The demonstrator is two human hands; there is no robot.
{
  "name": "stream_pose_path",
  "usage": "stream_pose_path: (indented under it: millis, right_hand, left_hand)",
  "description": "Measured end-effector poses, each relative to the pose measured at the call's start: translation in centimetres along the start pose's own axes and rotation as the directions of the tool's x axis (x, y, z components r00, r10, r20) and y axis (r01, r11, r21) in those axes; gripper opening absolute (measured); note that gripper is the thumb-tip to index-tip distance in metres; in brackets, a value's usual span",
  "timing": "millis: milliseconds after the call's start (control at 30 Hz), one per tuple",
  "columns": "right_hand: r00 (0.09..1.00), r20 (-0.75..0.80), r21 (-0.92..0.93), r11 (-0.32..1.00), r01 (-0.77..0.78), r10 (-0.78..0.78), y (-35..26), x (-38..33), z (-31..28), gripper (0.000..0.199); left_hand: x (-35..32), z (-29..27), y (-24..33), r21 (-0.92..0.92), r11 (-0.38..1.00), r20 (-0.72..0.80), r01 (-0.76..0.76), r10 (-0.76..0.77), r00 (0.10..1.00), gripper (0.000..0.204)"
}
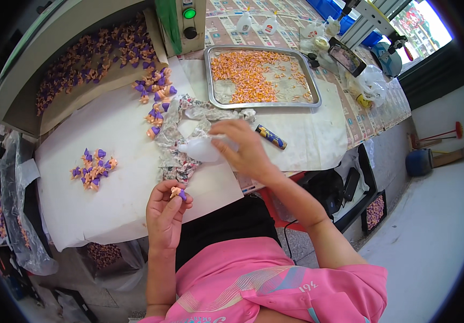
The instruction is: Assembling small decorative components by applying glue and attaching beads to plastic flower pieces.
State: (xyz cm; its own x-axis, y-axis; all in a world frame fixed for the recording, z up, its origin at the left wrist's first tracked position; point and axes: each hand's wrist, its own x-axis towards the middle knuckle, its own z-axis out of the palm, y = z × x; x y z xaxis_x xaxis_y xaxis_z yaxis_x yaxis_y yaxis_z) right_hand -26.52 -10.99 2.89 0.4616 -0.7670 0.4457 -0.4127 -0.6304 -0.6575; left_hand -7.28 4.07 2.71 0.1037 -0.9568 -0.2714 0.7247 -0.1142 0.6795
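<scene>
My left hand [163, 216], near the table's front edge, pinches a small peach and purple toy figure [178, 192] between thumb and fingers. My right hand [245, 151] grips a whitish, translucent squeeze bottle [201, 149], tilted so its narrow tip points left. Beneath the bottle lies a crumpled floral cloth [174, 171]. Several matching figures form a loose cluster [93, 168] on the white paper at left. More of them trail in a row [155, 102] from the machine's mouth toward the cloth.
A metal tray [209, 72] of small orange and white pieces stands at the back. Beside my right hand lies a dark blue and yellow cylinder [271, 137]. The machine [11, 91] with a green light [189, 13] borders the far left. A phone [346, 58] hangs on a stand at right.
</scene>
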Motion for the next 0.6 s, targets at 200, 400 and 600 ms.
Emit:
stream_pose_path:
  millis: [200, 400, 600]
  right_hand:
    - [0.994, -0.084, -0.218, 0.972, -0.087, 0.070, 5.5, 6.1, -3.7, 0.018]
    - [0.999, -0.029, -0.366, 0.930, -0.039, 0.030, 8.5, 11.0, -2.6, 0.017]
    - [0.992, 0.119, -0.510, 0.854, 0.102, -0.048, 10.0, 12.3, -1.6, 0.007]
  left_hand:
    - [-0.4, 0.4, 0.4, 0.002, 1.000, 0.000, 0.009, -0.009, 1.000, 0.028]
    - [-1.0, 0.5, 0.5, -0.002, 1.000, 0.001, 0.016, -0.016, 1.000, 0.028]
    - [-1.3, 0.3, 0.9, -0.001, 1.000, -0.013, 0.007, -0.007, 1.000, 0.029]
